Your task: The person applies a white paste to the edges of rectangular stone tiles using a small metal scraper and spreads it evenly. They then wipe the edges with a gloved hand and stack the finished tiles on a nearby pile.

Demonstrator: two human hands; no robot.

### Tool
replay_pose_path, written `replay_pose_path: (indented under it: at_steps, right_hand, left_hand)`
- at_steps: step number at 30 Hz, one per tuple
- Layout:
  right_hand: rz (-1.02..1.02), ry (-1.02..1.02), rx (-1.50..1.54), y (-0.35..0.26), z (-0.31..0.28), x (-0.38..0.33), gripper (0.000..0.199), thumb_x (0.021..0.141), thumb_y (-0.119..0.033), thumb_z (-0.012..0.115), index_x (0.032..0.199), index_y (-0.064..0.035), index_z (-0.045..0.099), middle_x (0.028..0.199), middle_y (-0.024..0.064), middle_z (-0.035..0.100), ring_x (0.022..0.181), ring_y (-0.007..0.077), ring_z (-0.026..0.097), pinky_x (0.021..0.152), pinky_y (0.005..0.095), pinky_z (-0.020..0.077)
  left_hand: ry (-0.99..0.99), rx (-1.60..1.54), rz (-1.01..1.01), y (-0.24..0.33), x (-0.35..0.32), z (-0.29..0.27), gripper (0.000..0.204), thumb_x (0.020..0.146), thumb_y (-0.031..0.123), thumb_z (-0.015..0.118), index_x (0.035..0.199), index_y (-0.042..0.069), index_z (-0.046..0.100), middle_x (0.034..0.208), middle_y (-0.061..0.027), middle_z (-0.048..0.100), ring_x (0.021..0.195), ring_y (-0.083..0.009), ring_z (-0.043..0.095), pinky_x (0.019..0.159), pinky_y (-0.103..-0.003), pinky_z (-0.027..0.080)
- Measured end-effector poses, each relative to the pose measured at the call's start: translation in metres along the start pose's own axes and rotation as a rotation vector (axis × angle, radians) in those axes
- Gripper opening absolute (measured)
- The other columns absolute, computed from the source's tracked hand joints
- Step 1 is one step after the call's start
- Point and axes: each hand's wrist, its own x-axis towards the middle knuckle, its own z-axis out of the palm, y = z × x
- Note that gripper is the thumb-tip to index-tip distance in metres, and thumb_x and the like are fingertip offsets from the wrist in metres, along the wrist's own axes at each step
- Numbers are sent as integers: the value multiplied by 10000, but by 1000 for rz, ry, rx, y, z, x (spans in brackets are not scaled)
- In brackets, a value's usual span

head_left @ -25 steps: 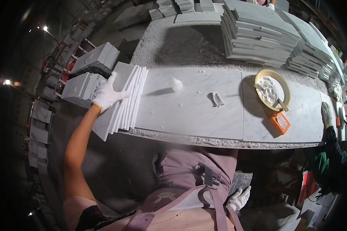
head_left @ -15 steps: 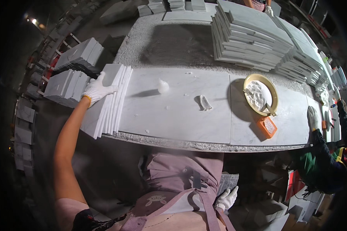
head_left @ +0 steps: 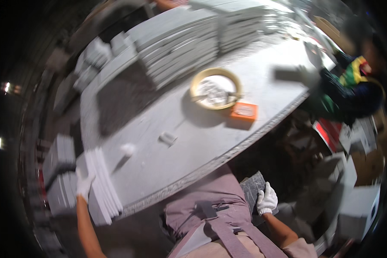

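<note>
Yellow bowl [head_left: 215,71] with white contents [head_left: 214,88] is set on table [head_left: 148,172]; orange box [head_left: 244,111] is placed just beside it. White lump [head_left: 127,150] and pale scrap [head_left: 168,138] are scattered nearer the left end, both blurred. Tall slab stack [head_left: 180,49] is piled behind bowl, dark patch [head_left: 124,96] is seen left of it. Co-worker [head_left: 348,92] is seen far right.

The cloth-gloved left hand [head_left: 84,184] and cloth-gloved right hand [head_left: 267,200] are white. The flat rectangular slabs [head_left: 100,185] look white, the round bowl [head_left: 217,72] pale yellow, the boxy block [head_left: 244,112] orange with a whitish patch, the cloth apron [head_left: 210,187] dusty mauve.
</note>
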Motion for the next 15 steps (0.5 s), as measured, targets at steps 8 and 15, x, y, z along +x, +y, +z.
replay_pose_path:
  at_steps: [8, 15]
  right_hand:
    - [198, -114, 87, -12, -34, 11, 591, 961, -412, 687, 1470, -118, 621, 1277, 146, 721, 1153, 363, 681, 1002, 511, 532]
    - [279, -199, 43, -14, -52, 22, 539, 978, -497, 648, 1414, -180, 652, 1082, 143, 775, 963, 338, 735, 895, 482, 554]
  left_hand:
    - [-11, 33, -79, -11, 11, -4, 1126, 935, 318, 817, 1736, 3, 91, 1767, -208, 296, 1611, -334, 328, 1313, -378, 251]
    - [490, 719, 310, 142, -80, 28, 919, 923, 382, 789, 1632, 22, 328, 1612, -196, 456, 1498, -335, 450, 1221, -420, 380]
